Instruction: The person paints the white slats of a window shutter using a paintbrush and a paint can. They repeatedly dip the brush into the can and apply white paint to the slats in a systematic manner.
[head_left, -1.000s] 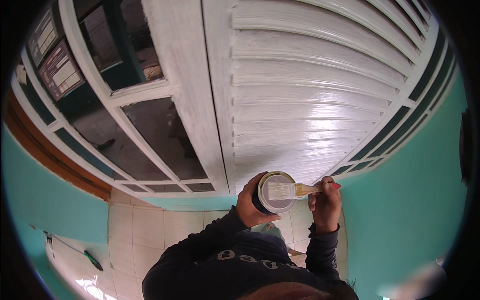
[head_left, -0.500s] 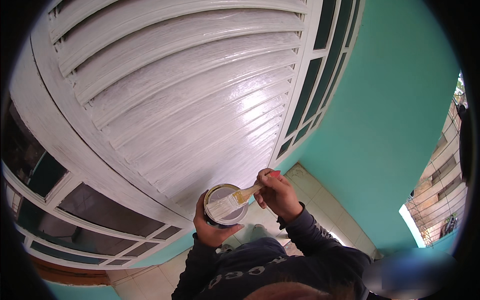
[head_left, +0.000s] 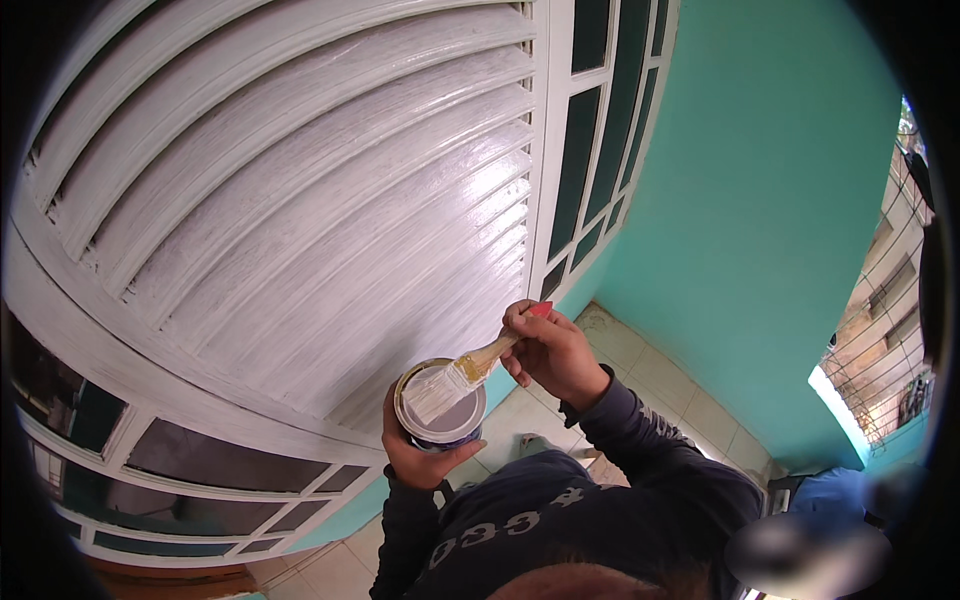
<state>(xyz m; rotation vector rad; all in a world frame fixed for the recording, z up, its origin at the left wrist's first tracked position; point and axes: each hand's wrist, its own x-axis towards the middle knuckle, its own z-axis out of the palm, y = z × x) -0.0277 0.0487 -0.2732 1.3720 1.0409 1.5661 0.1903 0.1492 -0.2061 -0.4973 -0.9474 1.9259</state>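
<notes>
My left hand [head_left: 418,456] is wrapped round a small open paint can [head_left: 462,424] from its left and lower side, with the thumb along the front. Greyish-white paint shows inside it. Between the fingers and thumb of my right hand [head_left: 556,350] is the wooden handle of a paintbrush [head_left: 482,362], which has a red tip. Its white-coated bristles lie over the can's mouth, pointing down to the left. In front of both hands stands a louvred door [head_left: 330,210] covered in streaky white paint, shiny on its right side.
Dark-paned windows with white frames [head_left: 215,457] flank the door on the left and right. A turquoise wall [head_left: 760,210] rises to the right, beside an opening with a wire grid [head_left: 895,330]. Pale tiles [head_left: 660,385] cover the floor. Something blue [head_left: 835,492] is at the lower right.
The view has shifted, so the door sits further left. The brush has risen slightly above the can, still in my right hand. My left hand keeps its hold on the can.
</notes>
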